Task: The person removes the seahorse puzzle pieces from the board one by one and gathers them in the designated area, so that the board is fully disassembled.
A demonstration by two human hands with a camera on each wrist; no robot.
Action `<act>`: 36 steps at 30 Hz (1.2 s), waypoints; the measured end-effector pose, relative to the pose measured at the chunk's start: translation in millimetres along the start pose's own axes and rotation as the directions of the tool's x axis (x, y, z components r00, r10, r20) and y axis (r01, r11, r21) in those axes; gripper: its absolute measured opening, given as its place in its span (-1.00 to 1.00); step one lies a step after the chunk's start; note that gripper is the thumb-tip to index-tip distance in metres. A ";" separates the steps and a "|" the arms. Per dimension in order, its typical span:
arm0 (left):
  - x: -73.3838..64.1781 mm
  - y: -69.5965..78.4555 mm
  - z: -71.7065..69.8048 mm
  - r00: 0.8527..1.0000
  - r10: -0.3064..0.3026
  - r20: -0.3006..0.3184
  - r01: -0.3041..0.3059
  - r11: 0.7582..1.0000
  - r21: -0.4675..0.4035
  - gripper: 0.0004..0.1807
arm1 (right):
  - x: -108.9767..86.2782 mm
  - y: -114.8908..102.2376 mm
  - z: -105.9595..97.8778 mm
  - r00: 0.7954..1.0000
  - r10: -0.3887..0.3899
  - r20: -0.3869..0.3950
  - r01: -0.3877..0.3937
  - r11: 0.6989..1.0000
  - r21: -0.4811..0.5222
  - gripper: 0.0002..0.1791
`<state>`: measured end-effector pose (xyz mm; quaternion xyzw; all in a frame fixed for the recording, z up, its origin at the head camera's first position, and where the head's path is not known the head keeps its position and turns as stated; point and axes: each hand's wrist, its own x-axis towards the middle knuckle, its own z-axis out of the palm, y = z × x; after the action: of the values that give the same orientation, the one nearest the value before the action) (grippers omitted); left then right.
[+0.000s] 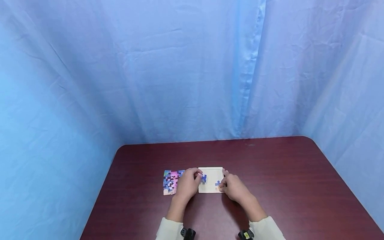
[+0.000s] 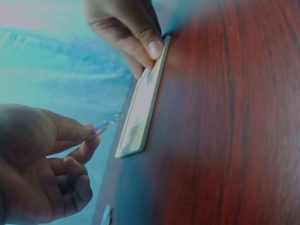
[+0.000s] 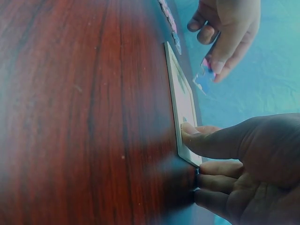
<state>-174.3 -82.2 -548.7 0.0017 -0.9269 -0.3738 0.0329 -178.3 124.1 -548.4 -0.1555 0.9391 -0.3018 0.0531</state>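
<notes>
My left hand (image 1: 187, 182) pinches a blue jigsaw piece (image 1: 204, 179) with a bit of pink on it between thumb and forefinger, raised above the left part of a pale shallow puzzle tray (image 1: 210, 169). At the tray's right side, my right hand (image 1: 235, 188) grips the edge; its thumb lies over the near right corner and other fingers are against the outer side. A second jigsaw piece (image 1: 217, 183), blue and orange, lies in that corner, partly covered by the right thumb. In the right wrist view the held piece (image 3: 205, 79) hangs tilted, clear of the tray.
Left of the tray lies a group of colourful jigsaw pieces (image 1: 170, 182), several of them close together, partly hidden behind my left hand. Everything rests on a dark red-brown wooden table (image 1: 285, 186). Blue curtains (image 1: 180, 73) hang behind and at both sides.
</notes>
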 end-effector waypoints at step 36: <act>-8.9 -51.9 -46.0 0.974 -0.216 -0.070 0.216 0.976 0.000 -0.90 | 0.8 -1.0 1.0 1.000 -0.010 -0.008 0.010 1.000 0.026 -0.81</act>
<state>-163.6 -151.2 -552.2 0.1158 -0.9209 -0.3713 0.0244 -178.6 122.5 -548.7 -0.1583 0.9345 -0.3150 0.0499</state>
